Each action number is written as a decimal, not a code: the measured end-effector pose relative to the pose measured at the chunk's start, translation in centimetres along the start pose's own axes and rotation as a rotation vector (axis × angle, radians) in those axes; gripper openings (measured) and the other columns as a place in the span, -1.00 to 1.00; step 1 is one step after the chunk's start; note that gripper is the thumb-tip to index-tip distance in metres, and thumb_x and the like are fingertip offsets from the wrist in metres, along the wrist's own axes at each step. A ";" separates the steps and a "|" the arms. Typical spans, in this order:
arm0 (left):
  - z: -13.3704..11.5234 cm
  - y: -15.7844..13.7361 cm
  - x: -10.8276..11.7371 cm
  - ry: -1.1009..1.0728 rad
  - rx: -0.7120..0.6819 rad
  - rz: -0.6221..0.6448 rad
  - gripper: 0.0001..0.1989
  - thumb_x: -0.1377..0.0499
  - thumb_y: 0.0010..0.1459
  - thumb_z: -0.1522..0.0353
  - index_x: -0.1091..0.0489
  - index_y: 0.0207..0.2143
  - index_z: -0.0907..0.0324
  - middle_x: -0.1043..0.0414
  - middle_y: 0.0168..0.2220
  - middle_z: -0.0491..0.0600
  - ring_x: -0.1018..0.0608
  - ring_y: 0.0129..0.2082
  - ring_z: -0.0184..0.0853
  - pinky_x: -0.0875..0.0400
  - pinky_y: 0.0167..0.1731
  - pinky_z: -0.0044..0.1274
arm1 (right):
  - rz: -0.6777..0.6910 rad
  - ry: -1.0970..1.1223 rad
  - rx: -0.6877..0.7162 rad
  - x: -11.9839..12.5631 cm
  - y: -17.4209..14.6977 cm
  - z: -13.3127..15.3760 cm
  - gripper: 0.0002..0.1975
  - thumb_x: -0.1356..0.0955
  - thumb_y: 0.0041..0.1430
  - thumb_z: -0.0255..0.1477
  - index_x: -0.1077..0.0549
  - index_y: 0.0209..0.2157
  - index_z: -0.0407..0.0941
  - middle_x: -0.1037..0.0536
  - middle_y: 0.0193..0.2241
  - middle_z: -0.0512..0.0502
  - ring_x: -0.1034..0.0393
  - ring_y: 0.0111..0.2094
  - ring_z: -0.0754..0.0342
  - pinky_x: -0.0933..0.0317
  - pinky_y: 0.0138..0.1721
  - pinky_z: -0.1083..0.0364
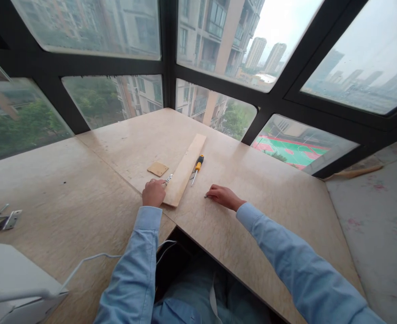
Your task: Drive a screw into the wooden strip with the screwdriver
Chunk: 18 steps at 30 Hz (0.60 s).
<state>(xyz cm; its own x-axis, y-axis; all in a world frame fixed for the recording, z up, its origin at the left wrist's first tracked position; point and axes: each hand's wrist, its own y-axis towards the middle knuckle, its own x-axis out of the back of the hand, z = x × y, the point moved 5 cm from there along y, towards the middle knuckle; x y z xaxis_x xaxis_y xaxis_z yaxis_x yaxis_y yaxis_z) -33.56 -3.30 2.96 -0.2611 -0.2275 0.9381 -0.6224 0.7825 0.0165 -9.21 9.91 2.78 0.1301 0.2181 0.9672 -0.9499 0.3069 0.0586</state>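
My left hand [153, 193] is closed on a small metal bracket [169, 178] with holes, at the left edge of a long light wooden board [186, 171]. The board lies flat, slanting away from me. My right hand [223, 196] rests low over the table to the right, its fingers pinched on a small metal piece that looks like a screw [206, 196]. Between the board and my right hand lies a screwdriver [198, 167] with a yellow and black handle, its tip towards me. A thin dark strip beside its shaft is too small to make out.
A small square wooden piece [158, 168] lies left of the board. At the far left are a metal hinge-like part [12, 219] and a white box-like object [12, 283] with a white cable [93, 257]. Windows border the marbled tabletop [279, 207]; its front edge has a dark cutout.
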 end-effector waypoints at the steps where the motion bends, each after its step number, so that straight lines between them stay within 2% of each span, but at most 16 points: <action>1: 0.0 0.1 0.1 0.003 0.007 -0.004 -0.64 0.00 0.16 0.44 -0.49 -0.07 0.13 -0.41 -0.12 0.13 -0.44 -0.08 -0.14 -0.34 -0.10 -0.39 | 0.012 -0.028 0.012 0.1 0.1 0.2 -0.82 -0.26 0.26 -0.50 -0.51 -0.27 -0.06 -0.47 -0.30 -0.06 -0.36 -0.33 0.14 -0.11 -0.36 0.18; 7: 0.0 1.0 0.2 0.021 0.027 -0.013 -0.78 -0.09 0.14 0.35 -0.51 -0.25 0.19 -0.42 -0.20 0.13 -0.45 -0.12 -0.14 -0.34 -0.12 -0.42 | 0.053 -0.186 -0.002 0.2 0.6 0.7 -0.83 -0.23 0.29 -0.47 -0.45 -0.30 -0.14 -0.45 -0.29 -0.12 -0.34 -0.35 0.12 -0.04 -0.41 0.16; 11: 0.4 1.5 0.1 0.013 0.057 -0.035 -0.82 -0.08 0.14 0.36 -0.49 -0.32 0.17 -0.42 -0.24 0.11 -0.46 -0.16 -0.16 -0.33 -0.16 -0.42 | 0.015 -0.093 -0.065 -0.3 0.7 0.3 -0.84 -0.24 0.27 -0.47 -0.43 -0.33 -0.14 -0.45 -0.32 -0.11 -0.31 -0.38 0.13 -0.06 -0.40 0.16; 15: 0.0 1.0 0.4 0.002 0.059 -0.042 -0.81 -0.06 0.16 0.37 -0.47 -0.30 0.16 -0.41 -0.22 0.09 -0.46 -0.14 -0.17 -0.33 -0.18 -0.44 | -0.188 0.127 -0.192 -1.0 0.0 -0.5 -0.89 -0.26 0.24 -0.49 -0.41 -0.34 -0.14 -0.44 -0.38 -0.06 -0.31 -0.37 0.12 -0.12 -0.34 0.16; 18: -0.9 0.2 1.4 -0.041 0.074 -0.182 -0.77 -0.02 0.18 0.37 -0.45 -0.21 0.18 -0.37 -0.12 0.11 -0.46 -0.14 -0.21 -0.34 -0.18 -0.46 | -0.328 0.144 -0.238 -1.5 -0.7 -0.5 -0.87 -0.23 0.25 -0.47 -0.41 -0.31 -0.13 -0.43 -0.37 -0.09 -0.30 -0.36 0.09 -0.13 -0.32 0.13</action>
<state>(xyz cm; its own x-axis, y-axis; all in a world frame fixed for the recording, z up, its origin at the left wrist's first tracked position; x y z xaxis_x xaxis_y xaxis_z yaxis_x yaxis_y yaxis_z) -33.42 -2.92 4.59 -0.1680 -0.3859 0.9071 -0.7139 0.6822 0.1580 -8.63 9.85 1.19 0.4692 0.1953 0.8612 -0.7617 0.5829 0.2828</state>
